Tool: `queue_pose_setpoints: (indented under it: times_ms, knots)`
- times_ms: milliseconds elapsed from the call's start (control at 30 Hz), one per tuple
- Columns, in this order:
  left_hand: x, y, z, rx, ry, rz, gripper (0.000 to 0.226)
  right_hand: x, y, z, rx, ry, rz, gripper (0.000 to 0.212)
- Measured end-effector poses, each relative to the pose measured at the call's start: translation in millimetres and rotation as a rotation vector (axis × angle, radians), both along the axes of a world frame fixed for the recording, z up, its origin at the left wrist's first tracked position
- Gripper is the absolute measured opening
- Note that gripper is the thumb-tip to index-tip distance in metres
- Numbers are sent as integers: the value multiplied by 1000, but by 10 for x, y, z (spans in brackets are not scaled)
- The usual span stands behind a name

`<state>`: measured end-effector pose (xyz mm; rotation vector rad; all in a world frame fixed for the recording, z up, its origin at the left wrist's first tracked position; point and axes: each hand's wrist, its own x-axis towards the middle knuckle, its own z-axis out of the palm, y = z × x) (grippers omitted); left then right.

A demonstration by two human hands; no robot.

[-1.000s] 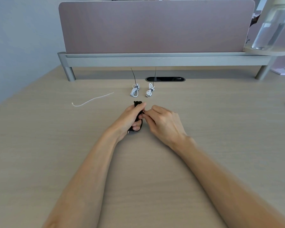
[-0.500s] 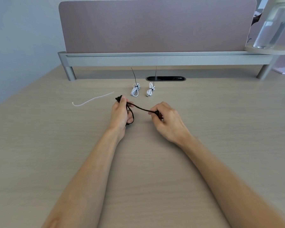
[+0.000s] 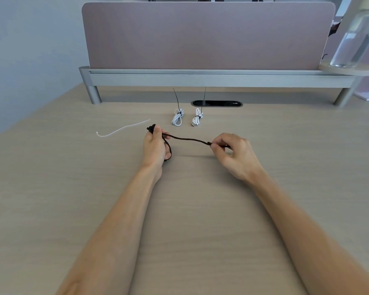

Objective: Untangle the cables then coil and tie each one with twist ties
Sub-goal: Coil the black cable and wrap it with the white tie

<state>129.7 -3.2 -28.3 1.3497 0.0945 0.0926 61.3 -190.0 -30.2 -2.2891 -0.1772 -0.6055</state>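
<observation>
Done: two cables are finished. The left white cable [image 3: 177, 118] and the right white cable [image 3: 197, 119] lie side by side at the far middle of the table [image 3: 51, 188], each bundled into a small coil and cinched by one of the black ties [image 3: 176, 98], whose long tails stick up and away.
In hand: the black cable [image 3: 188, 139] is the one being worked, held just above the table, nearer than the white pair.
Left hand [image 3: 155, 145]: curled round a few loops of the black cable; one dark end pokes out above the fingers and a loop hangs below the palm.
Right hand [image 3: 234, 153]: thumb and forefinger pinch the cable's free end, with the other fingers loosely curled.
Hands apart or together: well apart, with a single strand sagging slightly between them.
Step, as I judge it: the coil is only partly wound, and the stretched length has yet to be wrapped in.
Left to do: finish the coil, then bind it.
Tie for it: a white twist tie [image 3: 124, 129] lies loose and unbent on the table, to the left of the left hand and apart from it, likely meant for this cable.
Progress: roughly two of three cables done; no other loose cable shows.
</observation>
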Motion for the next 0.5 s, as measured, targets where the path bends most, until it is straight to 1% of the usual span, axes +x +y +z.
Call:
queue_pose_setpoints:
  times_ms: [100,200,267,367,433,500]
  knots:
    - [11,12,0,2,4,37,31,49,-109,-28,-36,5,-88,25]
    - [11,4,-3,10,8,63,34,73,-143,-55,-107,50,-123,19]
    - [8,-10,2,-7,11,63,33,61,-110,-60,-75,95,-118,15]
    - [6,-14,2,5,6,42,32,37,-52,-42,-36,124,-54,26]
    - [3,-24,-6,34,-2,24,28,3,-4,-14,-68,215,17,29]
    - [-15,-44,-12,74,-10,-12,26,-10,54,17,-105,290,89,52]
